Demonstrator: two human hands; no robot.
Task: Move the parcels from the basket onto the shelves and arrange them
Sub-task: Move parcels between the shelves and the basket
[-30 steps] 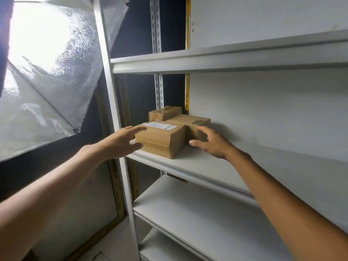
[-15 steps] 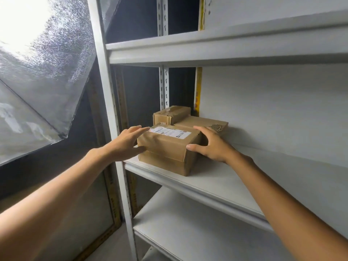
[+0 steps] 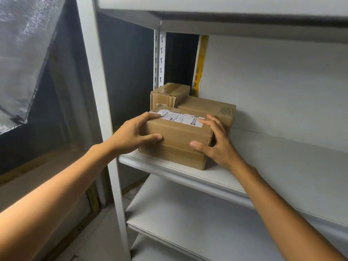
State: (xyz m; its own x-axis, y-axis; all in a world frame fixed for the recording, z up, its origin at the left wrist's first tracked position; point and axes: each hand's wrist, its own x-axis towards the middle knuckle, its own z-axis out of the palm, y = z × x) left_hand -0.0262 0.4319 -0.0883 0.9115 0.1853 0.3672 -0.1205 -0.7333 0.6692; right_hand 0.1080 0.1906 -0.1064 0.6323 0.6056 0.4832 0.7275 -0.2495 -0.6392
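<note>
Three brown cardboard parcels sit at the left end of a white metal shelf [image 3: 263, 166]. The front parcel [image 3: 178, 140] carries a white shipping label on top and stands at the shelf's front edge. My left hand [image 3: 131, 136] grips its left side, thumb on the front face. My right hand [image 3: 214, 144] grips its right corner, fingers over the top edge. Behind it stand a small crumpled parcel [image 3: 169, 94] at the back left and a wider parcel [image 3: 211, 108] at the back right. The basket is out of view.
A white upright post [image 3: 98, 102] stands just left of the parcels. Another shelf board [image 3: 226, 17] hangs close above, and lower shelves [image 3: 188, 219] lie below. The shelf stretches bare to the right. A shiny plastic sheet [image 3: 24, 53] hangs at the upper left.
Both hands have closed in from beside the front parcel and now grip its two sides. The camera has moved closer to the shelf.
</note>
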